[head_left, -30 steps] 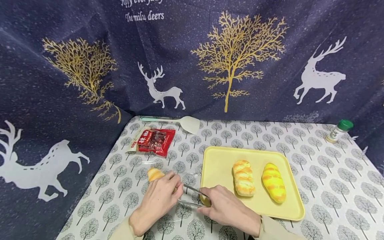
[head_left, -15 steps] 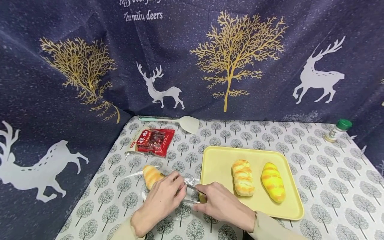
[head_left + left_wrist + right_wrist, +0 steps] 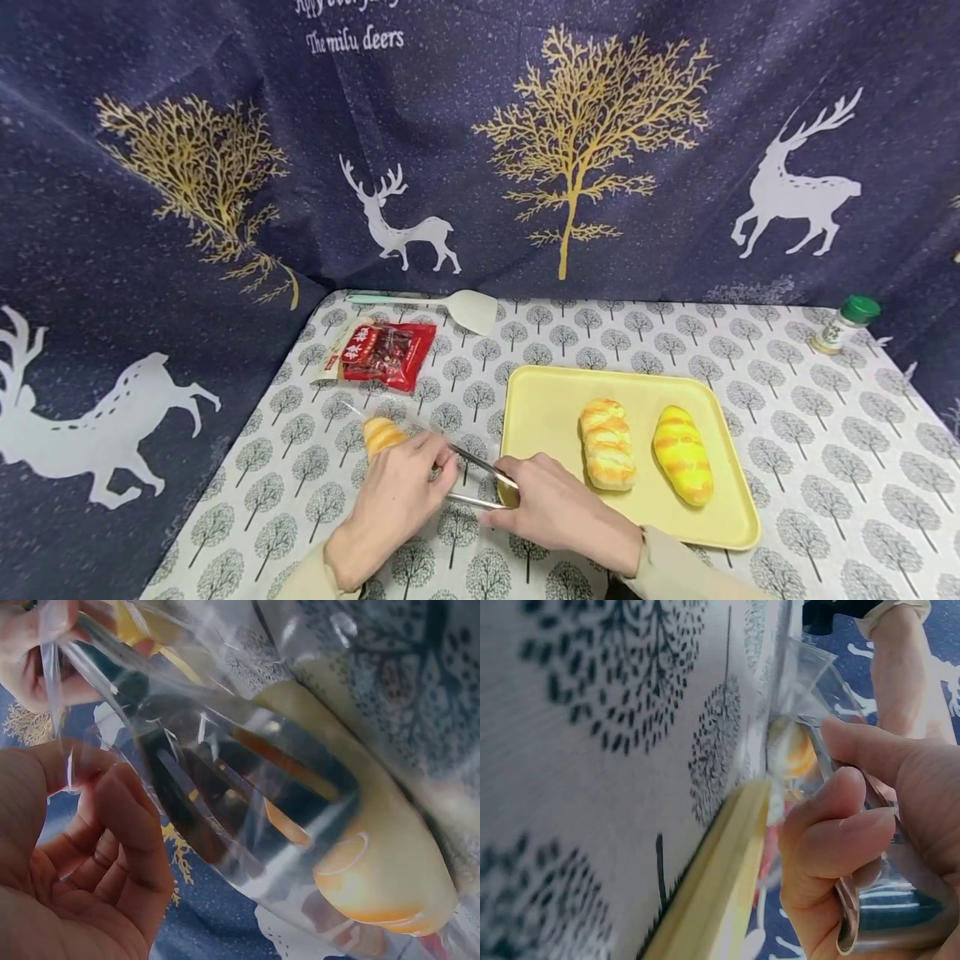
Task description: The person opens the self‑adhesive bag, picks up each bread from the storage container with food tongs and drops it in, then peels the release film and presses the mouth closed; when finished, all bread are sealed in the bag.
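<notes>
My left hand (image 3: 397, 492) pinches the mouth edge of a clear plastic bag (image 3: 56, 682) between thumb and forefinger. A toy bread roll (image 3: 397, 855), cream with orange stripes, lies inside the bag; the left hand hides part of it in the head view. My right hand (image 3: 551, 508) grips metal tongs (image 3: 482, 464) by the handle end, fingers and thumb along the two arms. In the left wrist view a slotted tong head (image 3: 330, 802) is inside the bag, overlapping the roll. The tong arms stand apart.
A yellow tray (image 3: 547, 392) at the right bears a cream roll (image 3: 607, 446) and a yellow roll (image 3: 684, 457). Behind the bag lie a red food packet (image 3: 386, 354) and a white spatula (image 3: 472, 312). A green-capped shaker (image 3: 843, 323) stands at the far right.
The bagged roll first showed further left, then shifted slightly back right beneath the left hand. The tong arms drew closer, then spread wider. Both hands keep their holds.
</notes>
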Available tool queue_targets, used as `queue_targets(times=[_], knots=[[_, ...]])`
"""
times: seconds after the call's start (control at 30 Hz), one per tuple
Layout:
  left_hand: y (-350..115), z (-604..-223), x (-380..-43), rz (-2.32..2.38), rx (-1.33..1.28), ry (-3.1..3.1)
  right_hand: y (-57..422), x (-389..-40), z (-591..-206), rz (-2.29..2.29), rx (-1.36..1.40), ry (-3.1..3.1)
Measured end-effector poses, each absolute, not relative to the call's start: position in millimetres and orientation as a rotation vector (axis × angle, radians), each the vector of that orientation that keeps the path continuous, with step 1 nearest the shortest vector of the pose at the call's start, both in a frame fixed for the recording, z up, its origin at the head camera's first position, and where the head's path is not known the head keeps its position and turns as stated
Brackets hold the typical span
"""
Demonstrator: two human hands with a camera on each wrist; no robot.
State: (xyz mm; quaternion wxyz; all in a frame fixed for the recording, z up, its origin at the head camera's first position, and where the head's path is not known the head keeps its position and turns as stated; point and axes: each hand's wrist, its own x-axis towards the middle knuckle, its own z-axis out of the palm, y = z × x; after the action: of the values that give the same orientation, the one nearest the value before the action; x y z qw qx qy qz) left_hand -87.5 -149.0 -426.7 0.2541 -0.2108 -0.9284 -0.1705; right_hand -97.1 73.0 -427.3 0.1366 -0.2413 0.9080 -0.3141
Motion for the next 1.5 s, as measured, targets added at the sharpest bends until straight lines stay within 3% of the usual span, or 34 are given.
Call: queue_targets(times=[0.97, 1.5], knots=[[-149, -422, -90, -0.491, -0.462, -2.503, 178, -48, -411, -0.914, -0.532, 2.755], [-148, -423, -91, -0.461, -0.471, -2.484, 222, -21, -429, -0.698, -0.12, 2.865]])
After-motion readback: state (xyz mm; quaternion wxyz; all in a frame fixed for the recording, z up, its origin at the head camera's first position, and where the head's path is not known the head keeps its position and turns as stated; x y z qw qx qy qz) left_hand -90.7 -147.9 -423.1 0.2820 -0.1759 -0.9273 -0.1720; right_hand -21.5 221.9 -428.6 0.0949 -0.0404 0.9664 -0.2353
